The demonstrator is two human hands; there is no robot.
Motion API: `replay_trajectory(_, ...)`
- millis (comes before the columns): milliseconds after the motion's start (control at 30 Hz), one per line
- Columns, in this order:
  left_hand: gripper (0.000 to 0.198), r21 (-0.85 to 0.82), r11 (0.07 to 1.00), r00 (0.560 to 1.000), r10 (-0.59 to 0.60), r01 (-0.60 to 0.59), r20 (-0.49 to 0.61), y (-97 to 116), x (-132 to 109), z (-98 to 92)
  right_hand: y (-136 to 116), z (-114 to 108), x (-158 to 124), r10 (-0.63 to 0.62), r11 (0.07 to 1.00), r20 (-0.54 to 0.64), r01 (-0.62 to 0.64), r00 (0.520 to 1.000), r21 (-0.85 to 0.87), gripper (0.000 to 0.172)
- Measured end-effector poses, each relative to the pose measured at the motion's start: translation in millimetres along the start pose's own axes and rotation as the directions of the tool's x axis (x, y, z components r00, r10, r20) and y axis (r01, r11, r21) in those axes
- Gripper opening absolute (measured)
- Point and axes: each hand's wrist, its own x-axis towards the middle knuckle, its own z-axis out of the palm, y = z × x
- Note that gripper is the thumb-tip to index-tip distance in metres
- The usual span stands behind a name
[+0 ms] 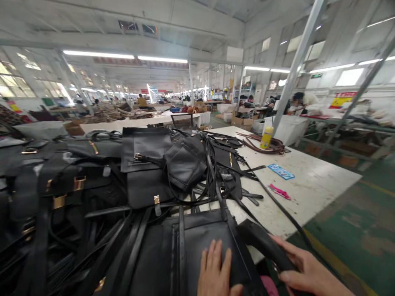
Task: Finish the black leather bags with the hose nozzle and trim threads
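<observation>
Hands are both at the bottom edge of the view. The left hand (216, 269) lies flat and released, fingers stretched, on the black bag panel (197, 246) at the near end of the white table (311, 185). The right hand (308, 271) is clenched around a black tool (265, 242), which has a thick handle and points up-left toward the panel; a black cord (277, 203) runs from it across the table.

Behind the panel there is a heap of black bags (148, 172) with gold clasps and many loose straps; I cannot count them exactly. This heap covers the left part of the table and blocks the way forward.

On the free right part lie one blue card (280, 171), one pink item (279, 192), one yellow bottle (267, 137) and some brown straps (262, 144). Other people work at far tables.
</observation>
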Motion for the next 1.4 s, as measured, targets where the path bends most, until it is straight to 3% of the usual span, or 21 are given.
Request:
replay_trajectory(100, 0.075, 0.011, 0.999, 0.993, -0.047, 0.046, 0.109, 1.1, 16.4, -10.7, -6.1, 1.5, 2.2, 0.053, 0.998, 0.092, -0.051, 0.994, -0.021, 0.094)
replay_trajectory(200, 0.075, -0.027, 0.999, 0.982, -0.033, 0.039, 0.187, 1.6, 18.6, -14.0, -13.3, 0.0, 24.3, 0.112, 0.993, 0.118, -0.105, 0.987, -0.061, 0.088)
replay_trajectory(300, 0.074, -0.068, 0.997, 0.974, -0.006, 0.022, 0.228, 1.0, 15.8, -15.7, -24.6, -0.3, 63.6, 0.150, 0.985, 0.145, -0.135, 0.978, -0.109, 0.082)
replay_trajectory(467, 0.071, -0.073, 0.997, 0.979, -0.011, 0.027, 0.205, -0.3, 13.2, -17.4, -47.9, 0.6, 117.9, 0.159, 0.974, 0.128, -0.135, 0.979, -0.180, 0.074)
replay_trajectory(767, 0.064, 0.004, 0.998, 0.996, -0.069, 0.069, 0.065, 2.4, 17.5, 10.6, -45.5, -30.3, 72.0, 0.253, 0.950, 0.193, -0.206, 0.948, -0.233, 0.071)
replay_trajectory(1000, 0.075, -0.054, 0.997, 0.991, 0.063, -0.057, 0.117, -6.7, 9.2, -0.9, -54.6, 3.5, 129.1, 0.206, 0.959, 0.281, -0.136, 0.937, -0.250, 0.068)
replay_trajectory(1167, 0.065, -0.158, 0.987, 0.988, 0.065, -0.042, 0.139, -7.3, 7.1, -2.5, -51.5, -11.5, 108.3, 0.255, 0.944, 0.335, -0.158, 0.907, -0.289, 0.062)
replay_trajectory(1267, 0.062, -0.186, 0.981, 0.991, 0.074, -0.053, 0.108, -5.4, 4.9, -5.9, -43.4, -22.6, 95.8, 0.256, 0.943, 0.309, -0.167, 0.916, -0.286, 0.067)
replay_trajectory(1333, 0.062, -0.172, 0.983, 0.993, 0.080, -0.064, 0.088, -4.6, 3.0, -7.5, -41.2, -12.3, 97.5, 0.226, 0.947, 0.281, -0.143, 0.933, -0.286, 0.070)
replay_trajectory(1400, 0.063, -0.141, 0.988, 0.994, 0.077, -0.066, 0.073, -4.8, 2.4, -5.1, -44.8, 13.7, 103.9, 0.163, 0.953, 0.266, -0.082, 0.950, -0.293, 0.072)
